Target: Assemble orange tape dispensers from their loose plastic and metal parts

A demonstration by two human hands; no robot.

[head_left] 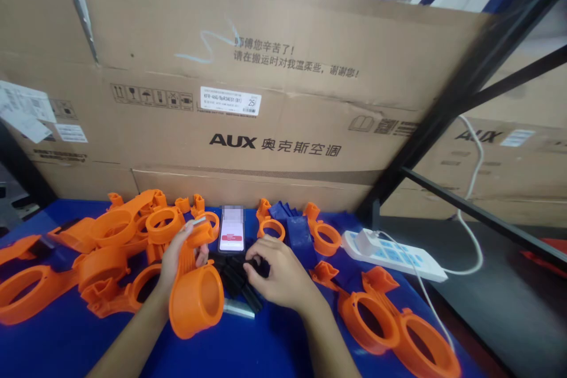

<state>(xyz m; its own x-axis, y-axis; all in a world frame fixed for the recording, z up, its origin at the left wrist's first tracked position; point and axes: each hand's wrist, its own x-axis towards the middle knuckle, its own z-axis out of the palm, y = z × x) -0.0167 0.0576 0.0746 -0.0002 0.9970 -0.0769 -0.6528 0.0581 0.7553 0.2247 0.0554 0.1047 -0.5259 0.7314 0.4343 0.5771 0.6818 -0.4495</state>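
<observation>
My left hand point(175, 257) is closed round the arm of an orange plastic ring bracket point(195, 301), whose wide ring hangs down toward me. A small grey strip shows at its upper end, by my fingers. My right hand point(277, 271) is curled at the pile of black plastic pieces point(237, 280), thumb and forefinger pinched on one of them; its exact shape is hidden by the fingers. Under that pile a pale flat bar point(239, 308) sticks out. A phone point(232, 230) with a lit screen stands just behind the black pieces, between my hands.
Many orange ring brackets point(113, 227) crowd the left of the blue table point(266, 345); others point(370, 322) lie at right. Dark blue pieces point(301, 239) sit at the back. A white power strip point(394, 255) with cables lies by a black rack post point(436, 94). A large cardboard box point(177, 147) stands behind.
</observation>
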